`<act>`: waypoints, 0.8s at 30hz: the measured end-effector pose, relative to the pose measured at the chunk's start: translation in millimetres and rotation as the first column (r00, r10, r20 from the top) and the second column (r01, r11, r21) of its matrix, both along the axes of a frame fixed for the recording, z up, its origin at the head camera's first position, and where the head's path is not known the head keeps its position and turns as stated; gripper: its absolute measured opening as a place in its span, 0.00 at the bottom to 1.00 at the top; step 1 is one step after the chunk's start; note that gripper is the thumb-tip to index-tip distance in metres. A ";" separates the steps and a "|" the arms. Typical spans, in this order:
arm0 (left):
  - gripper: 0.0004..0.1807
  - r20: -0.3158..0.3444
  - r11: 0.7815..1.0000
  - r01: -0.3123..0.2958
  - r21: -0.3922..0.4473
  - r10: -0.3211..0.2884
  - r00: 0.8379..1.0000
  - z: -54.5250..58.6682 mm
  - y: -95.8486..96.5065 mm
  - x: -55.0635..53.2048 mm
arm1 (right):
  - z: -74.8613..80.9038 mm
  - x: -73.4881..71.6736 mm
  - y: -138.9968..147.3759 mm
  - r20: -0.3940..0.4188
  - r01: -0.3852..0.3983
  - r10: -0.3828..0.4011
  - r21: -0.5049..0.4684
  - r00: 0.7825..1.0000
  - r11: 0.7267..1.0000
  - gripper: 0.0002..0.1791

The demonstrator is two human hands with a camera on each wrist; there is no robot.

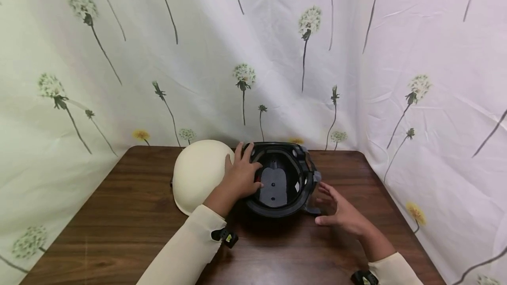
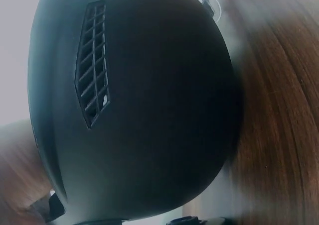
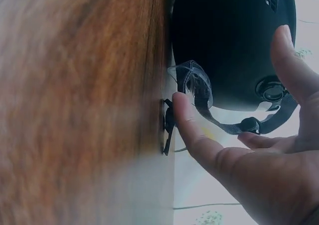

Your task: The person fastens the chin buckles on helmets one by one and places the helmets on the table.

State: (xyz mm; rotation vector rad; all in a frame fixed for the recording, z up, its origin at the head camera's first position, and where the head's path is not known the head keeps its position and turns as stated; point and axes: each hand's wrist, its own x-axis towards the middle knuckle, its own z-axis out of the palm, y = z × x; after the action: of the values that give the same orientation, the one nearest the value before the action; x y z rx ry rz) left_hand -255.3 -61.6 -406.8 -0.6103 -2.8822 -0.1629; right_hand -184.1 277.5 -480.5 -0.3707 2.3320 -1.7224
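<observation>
An upturned black helmet point(image 1: 277, 210) lies on the table with its padded inside facing up. My left hand point(image 1: 239, 177) rests over its left rim, fingers spread; the left wrist view shows the smooth shell point(image 2: 159, 105) with a grated vent. To the helmet's right, my right hand point(image 1: 342, 212) is held with its fingers apart beside the chin strap point(image 1: 313, 209). In the right wrist view, the strap point(image 3: 227, 128) hangs in a loop past the fingers, its end wrapped in clear plastic point(image 3: 194, 80). Nothing is gripped by that hand.
A cream helmet point(image 1: 202, 175) sits dome up, just left of the black one. The brown wooden table point(image 1: 130, 219) ends at a white floral cloth point(image 1: 206, 56) that hangs behind it and along both sides.
</observation>
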 end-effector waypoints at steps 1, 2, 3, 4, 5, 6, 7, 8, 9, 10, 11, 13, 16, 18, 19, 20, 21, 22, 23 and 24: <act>0.31 0.003 1.000 -0.007 -0.002 0.007 1.000 -0.6 0.2 0.2 | 0.1 0.2 -0.3 0.004 -0.016 0.016 -0.005 1.000 1.000 0.61; 0.31 0.008 1.000 -0.013 -0.002 0.014 1.000 -1.4 0.5 0.4 | 0.1 0.4 -0.5 0.008 -0.027 0.027 -0.011 1.000 1.000 0.61; 0.31 0.012 1.000 -0.019 -0.001 0.019 1.000 -2.2 0.9 0.7 | 0.2 0.6 -0.8 0.008 -0.037 0.037 -0.017 0.999 0.999 0.60; 0.31 0.014 1.000 -0.025 -0.001 0.025 1.000 -3.0 1.3 0.8 | 0.6 1.0 -1.3 0.009 -0.042 0.043 -0.023 0.999 0.999 0.60; 0.30 0.015 1.000 -0.028 0.001 0.028 0.999 -3.6 1.7 0.8 | 0.4 1.0 -1.4 0.010 -0.046 0.046 -0.019 0.999 0.999 0.60; 0.30 0.020 1.000 -0.031 0.002 0.031 0.999 -3.9 2.0 1.0 | 0.1 1.0 -1.5 0.011 -0.047 0.048 -0.017 0.999 0.999 0.60; 0.30 0.023 0.999 -0.034 0.000 0.034 0.999 -4.3 2.2 0.8 | -0.3 0.9 -1.4 0.010 -0.048 0.048 -0.013 0.999 0.999 0.60; 0.30 0.021 0.999 -0.033 -0.001 0.033 0.999 -4.4 2.4 0.8 | -0.7 0.8 -1.3 0.013 -0.047 0.047 -0.010 0.999 0.999 0.60; 0.30 0.020 0.999 -0.033 -0.005 0.033 0.999 -4.3 2.4 0.7 | -1.1 0.6 -1.1 0.011 -0.050 0.050 -0.005 0.999 0.999 0.59; 0.31 0.019 0.999 -0.031 -0.009 0.031 0.999 -4.3 2.3 0.3 | -1.3 0.6 -0.9 0.009 -0.052 0.052 0.001 0.999 0.999 0.59; 0.31 0.020 1.000 -0.027 -0.012 0.027 0.999 -4.1 2.1 0.1 | -1.7 0.3 -0.6 0.008 -0.055 0.055 0.007 0.998 0.998 0.59; 0.32 0.018 1.000 -0.018 -0.020 0.018 1.000 -4.1 1.8 -0.2 | -1.6 0.4 -0.1 -0.004 -0.067 0.067 0.014 0.998 0.998 0.58; 0.33 0.018 0.999 -0.011 -0.038 0.012 1.000 -3.9 1.3 0.3 | -1.4 0.4 0.2 -0.015 -0.083 0.083 0.024 0.996 0.996 0.58; 0.34 0.013 0.999 -0.010 -0.051 0.010 1.000 -3.6 1.1 0.7 | -1.4 0.1 0.2 -0.016 -0.088 0.089 0.030 0.996 0.996 0.58; 0.35 0.011 0.999 -0.009 -0.054 0.009 1.000 -3.4 1.0 0.9 | -1.3 0.0 0.1 -0.017 -0.089 0.090 0.032 0.996 0.995 0.57; 0.36 0.008 0.999 -0.006 -0.054 0.006 1.000 -3.0 0.8 1.0 | -1.1 -0.1 0.1 -0.016 -0.090 0.091 0.035 0.996 0.995 0.57; 0.36 0.008 0.999 0.000 -0.044 0.001 1.000 -2.6 0.6 1.2 | -0.9 -0.1 0.0 -0.016 -0.091 0.092 0.038 0.996 0.995 0.57; 0.37 0.008 1.000 0.006 -0.022 -0.006 1.000 -2.5 0.3 0.9 | -0.7 -0.2 0.1 -0.017 -0.090 0.091 0.045 0.996 0.995 0.57; 0.37 0.012 1.000 0.015 0.007 -0.015 1.000 -2.3 -0.2 0.5 | -0.6 -0.3 0.2 -0.017 -0.089 0.090 0.051 0.996 0.995 0.57; 0.38 0.018 0.999 0.024 0.042 -0.025 1.000 -1.7 -1.0 0.4 | -0.5 -0.4 0.1 -0.016 -0.084 0.086 0.057 0.996 0.995 0.57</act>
State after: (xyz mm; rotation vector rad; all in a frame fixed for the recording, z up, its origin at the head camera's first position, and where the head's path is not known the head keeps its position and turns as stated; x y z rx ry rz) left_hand -254.9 -62.6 -408.5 -0.6395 -2.8826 -0.2330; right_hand -184.5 277.6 -481.0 -0.4710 2.3363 -1.6182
